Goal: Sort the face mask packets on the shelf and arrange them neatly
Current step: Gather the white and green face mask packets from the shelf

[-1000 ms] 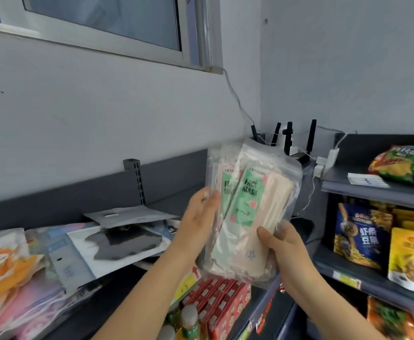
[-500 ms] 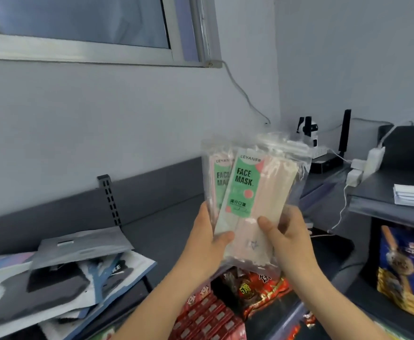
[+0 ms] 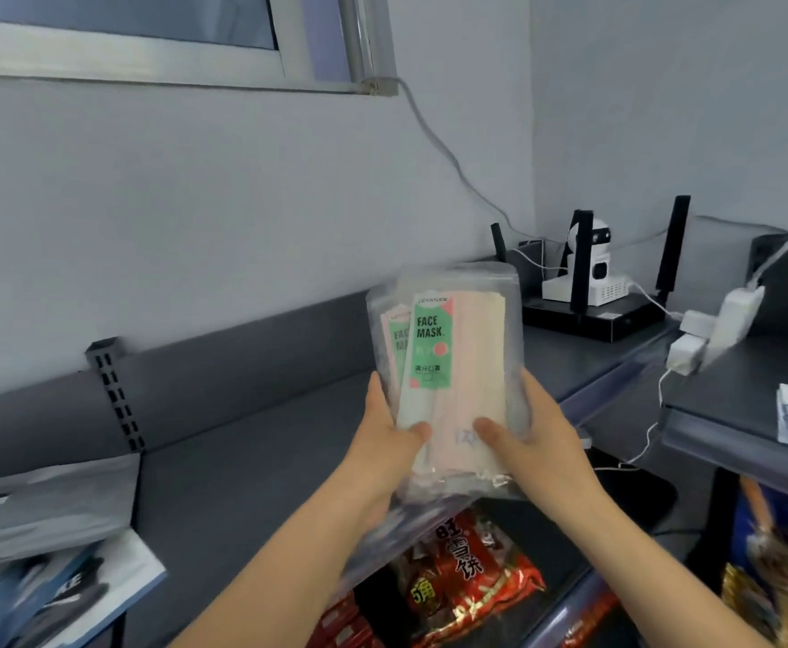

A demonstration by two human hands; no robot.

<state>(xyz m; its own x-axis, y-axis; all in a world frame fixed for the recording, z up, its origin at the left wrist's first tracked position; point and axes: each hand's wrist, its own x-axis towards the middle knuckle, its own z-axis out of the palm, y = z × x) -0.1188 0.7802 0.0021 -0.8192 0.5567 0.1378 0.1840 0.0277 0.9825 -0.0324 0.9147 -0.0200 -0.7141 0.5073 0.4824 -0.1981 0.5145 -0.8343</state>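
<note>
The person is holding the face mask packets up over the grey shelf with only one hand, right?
No, with both. The left hand and the right hand each grip the face mask packets, held up over the grey shelf. The head view shows it.

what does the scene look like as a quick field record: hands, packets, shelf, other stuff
held: stack of clear face mask packets, upright, green label facing camera
left hand: grips stack's lower left edge
right hand: grips its lower right edge
shelf: grey top surface behind the stack
far left: other flat packets lying on it
corner: black router, white camera
below: red snack bags
</note>
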